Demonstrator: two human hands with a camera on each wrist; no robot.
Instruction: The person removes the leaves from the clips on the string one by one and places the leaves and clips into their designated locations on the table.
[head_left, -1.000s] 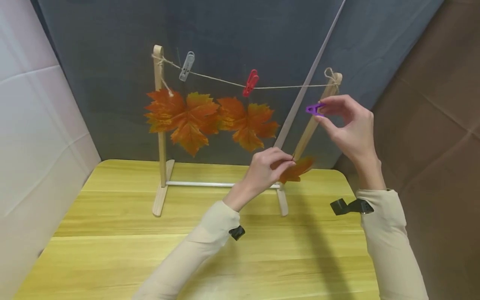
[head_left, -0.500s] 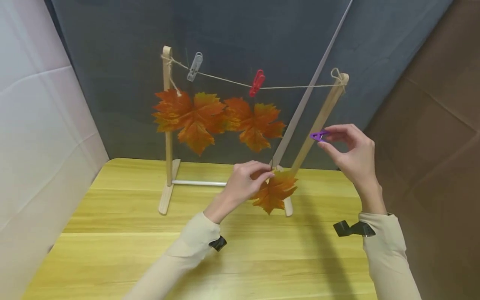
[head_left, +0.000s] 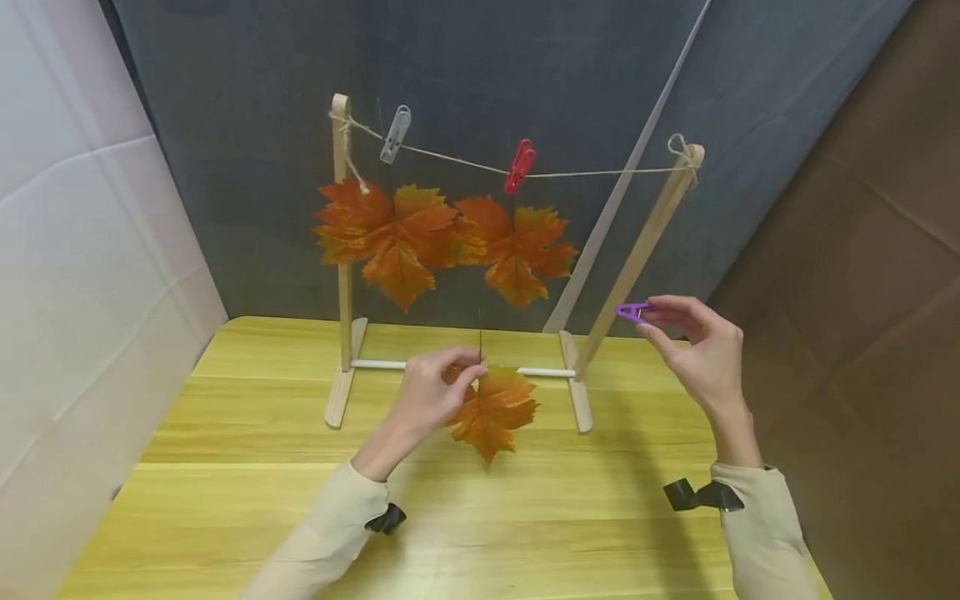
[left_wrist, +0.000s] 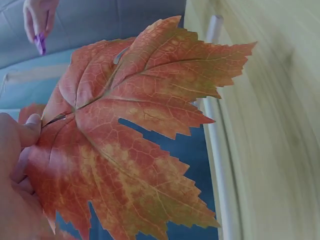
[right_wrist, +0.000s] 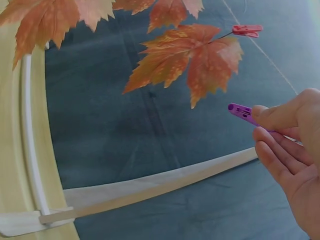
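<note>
My left hand [head_left: 435, 387] pinches an orange maple leaf [head_left: 493, 412] by its thin stem, low in front of the wooden stand. In the left wrist view the leaf [left_wrist: 135, 130] spreads out broad and veined beyond the thumb. My right hand [head_left: 701, 346] holds a purple clothespin [head_left: 632, 312] between thumb and fingertips, to the right of the stand's right post. Two more maple leaves hang from the string [head_left: 465, 161]: one leaf [head_left: 397, 237] under a clear clothespin [head_left: 396, 133], the other leaf [head_left: 517, 250] under a red clothespin [head_left: 520, 167].
The string is tied between a left wooden post [head_left: 343, 250] and a leaning right post [head_left: 637, 258]. A white rod [head_left: 547, 372] joins their feet above the yellow wood-grain table [head_left: 525, 525]. Dark cloth [head_left: 465, 67] hangs behind, with pale and brown cloth at the sides.
My left hand has moved left and down with the leaf, which now faces the head camera. My right hand has come down from near the right post's top, keeping the purple clothespin.
</note>
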